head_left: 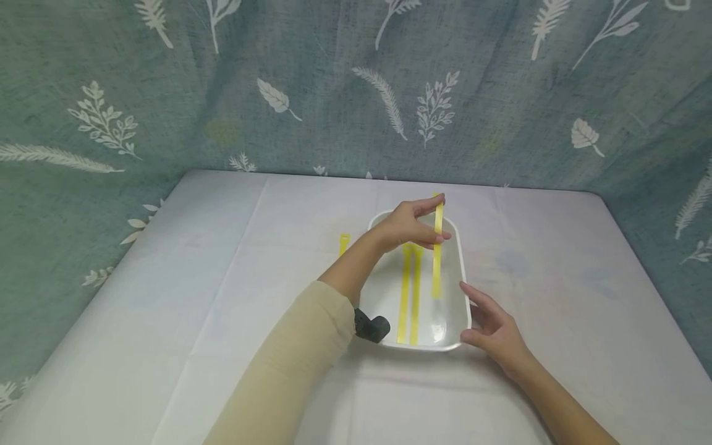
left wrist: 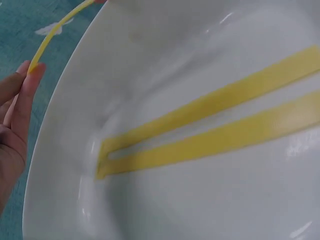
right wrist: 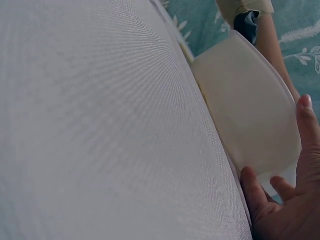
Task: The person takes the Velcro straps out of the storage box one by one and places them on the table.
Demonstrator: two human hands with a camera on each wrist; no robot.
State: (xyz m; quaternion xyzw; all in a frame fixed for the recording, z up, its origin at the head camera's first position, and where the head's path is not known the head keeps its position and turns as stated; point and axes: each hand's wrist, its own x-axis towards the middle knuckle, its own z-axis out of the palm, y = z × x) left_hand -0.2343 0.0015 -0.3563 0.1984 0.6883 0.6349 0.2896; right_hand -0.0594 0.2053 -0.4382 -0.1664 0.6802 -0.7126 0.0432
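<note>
Left hand (head_left: pixel 410 224) pinched yellow strip (head_left: pixel 437 272) above white tray (head_left: pixel 378 287), near counter (head_left: pixel 167 278) far edge; right hand (head_left: pixel 497 337), fingers spread, touched tray's right side.

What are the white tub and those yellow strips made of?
White tub: glossy, rigid-looking plastic, perhaps enamel; its inside shows bright highlights. Yellow strips: probably thin, flexible plastic, smooth and satiny; the strip in the left hand bends evenly.

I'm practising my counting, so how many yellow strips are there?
4 yellow strips: two in the white tray, one in the left hand, and one on the table beside the tray, partly covered by the arm. More could be hidden behind that arm.
</note>
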